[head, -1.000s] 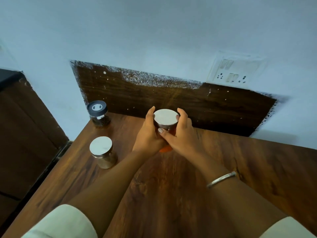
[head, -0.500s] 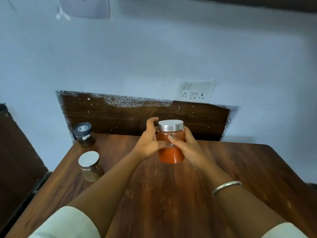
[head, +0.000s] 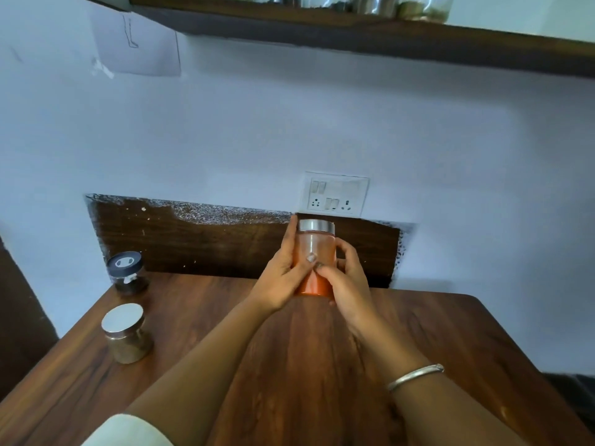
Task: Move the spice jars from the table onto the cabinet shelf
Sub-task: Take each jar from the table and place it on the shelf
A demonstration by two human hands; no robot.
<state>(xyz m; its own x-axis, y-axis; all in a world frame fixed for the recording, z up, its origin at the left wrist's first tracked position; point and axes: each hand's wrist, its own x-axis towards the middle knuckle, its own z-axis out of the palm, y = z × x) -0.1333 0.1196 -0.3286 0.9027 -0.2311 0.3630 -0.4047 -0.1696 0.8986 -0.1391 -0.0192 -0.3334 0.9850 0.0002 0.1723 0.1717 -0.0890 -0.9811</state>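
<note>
Both hands clamp a clear round jar of orange-red spice with a silver lid (head: 317, 249). The left hand (head: 283, 278) lies along its left side, thumb across the front; the right hand (head: 349, 284) curls round its right side. The jar is upright over the brown wooden desk (head: 289, 365). Well left of this jar stand a black-lidded glass jar (head: 127, 272) and a silver-lidded jar of brown spice (head: 127, 338). High above it runs the dark wooden shelf (head: 354, 33).

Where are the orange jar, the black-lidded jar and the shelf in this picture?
orange jar (head: 318, 244), head view, on its see-through side just under the lid.
black-lidded jar (head: 125, 263), head view, on the top of its lid.
shelf (head: 386, 38), head view, on its dark front edge.
</note>
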